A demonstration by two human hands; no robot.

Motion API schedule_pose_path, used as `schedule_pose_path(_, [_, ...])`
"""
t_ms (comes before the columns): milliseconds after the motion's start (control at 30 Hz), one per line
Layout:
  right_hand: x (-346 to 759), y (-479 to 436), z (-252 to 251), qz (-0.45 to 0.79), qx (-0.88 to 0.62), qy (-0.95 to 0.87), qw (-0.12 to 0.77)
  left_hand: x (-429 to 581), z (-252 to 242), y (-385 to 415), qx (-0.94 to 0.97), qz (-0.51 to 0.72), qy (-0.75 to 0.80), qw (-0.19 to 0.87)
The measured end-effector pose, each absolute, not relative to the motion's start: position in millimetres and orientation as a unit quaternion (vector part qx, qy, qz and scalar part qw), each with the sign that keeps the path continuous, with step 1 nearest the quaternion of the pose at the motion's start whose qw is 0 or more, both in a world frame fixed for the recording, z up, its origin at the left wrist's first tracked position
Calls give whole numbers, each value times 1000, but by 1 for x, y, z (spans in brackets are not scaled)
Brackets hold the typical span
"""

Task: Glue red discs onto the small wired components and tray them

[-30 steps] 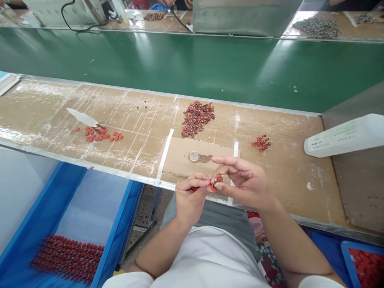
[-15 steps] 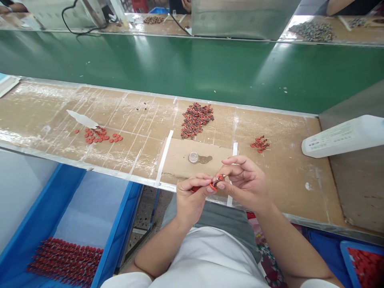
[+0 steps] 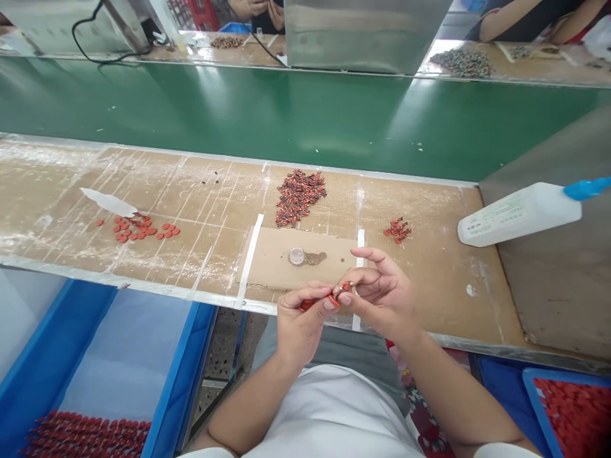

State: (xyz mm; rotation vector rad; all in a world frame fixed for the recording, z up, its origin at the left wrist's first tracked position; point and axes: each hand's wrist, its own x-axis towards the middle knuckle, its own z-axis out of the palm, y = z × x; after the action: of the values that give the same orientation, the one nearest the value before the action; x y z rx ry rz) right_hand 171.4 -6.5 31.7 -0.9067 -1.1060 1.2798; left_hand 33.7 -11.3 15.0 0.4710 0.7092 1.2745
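My left hand (image 3: 300, 324) is closed around red discs, one of them a red disc (image 3: 334, 301) showing at its fingertips. Thumb and forefinger of my right hand (image 3: 386, 298) pinch a small dark-and-red piece (image 3: 345, 289) against that disc; its other fingers are loosely curled. Both hands meet above the bench's front edge. Just beyond them, a small round clear pot (image 3: 296, 256) sits on a cardboard sheet (image 3: 267, 261) beside a wet-looking brown stain. Farther back lies a heap of small dark-and-red pieces (image 3: 300, 198). To the right is a small cluster of red-and-dark pieces (image 3: 397, 230).
Loose red discs (image 3: 138, 228) and a white strip (image 3: 109, 202) lie at left. A white bottle (image 3: 520, 215) with a blue top leans at right near a metal panel (image 3: 563, 273). Blue bins (image 3: 176, 375) stand below. Beyond the green surface (image 3: 229, 114), other people's arms show.
The whole view has shifted, so the bench things appear farther left and more of the bottle shows. My hands stay together on the same pieces, with only slight finger movement.
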Motion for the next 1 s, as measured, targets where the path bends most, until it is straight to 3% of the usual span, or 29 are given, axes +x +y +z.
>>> schedule_pose_path(133, [184,-10,21,476,-456,-419,624,40,15,-5,122,506,335,786])
schedule_pose_path(267, [228,-6,-1,270,-592,-408,641,39,11,6,4,435,324,840])
schedule_pose_path(433, [300,7,-36,8,-770,-452,449,34,4,13,-42,421,279,862])
schedule_pose_path(533, [324,14,-48,-14,-797,-486,357,34,1,13,-37,419,261,869])
schedule_pose_path(667, [329,23,-53,-26,-789,-532,307,36,0,15,-22,418,248,874])
schedule_pose_path(867, [327,26,-53,-59,-784,-540,300,37,0,16,-5,421,237,876])
schedule_pose_path(1000, [306,6,-36,-109,-755,-541,354,38,1,16,-10,420,223,879])
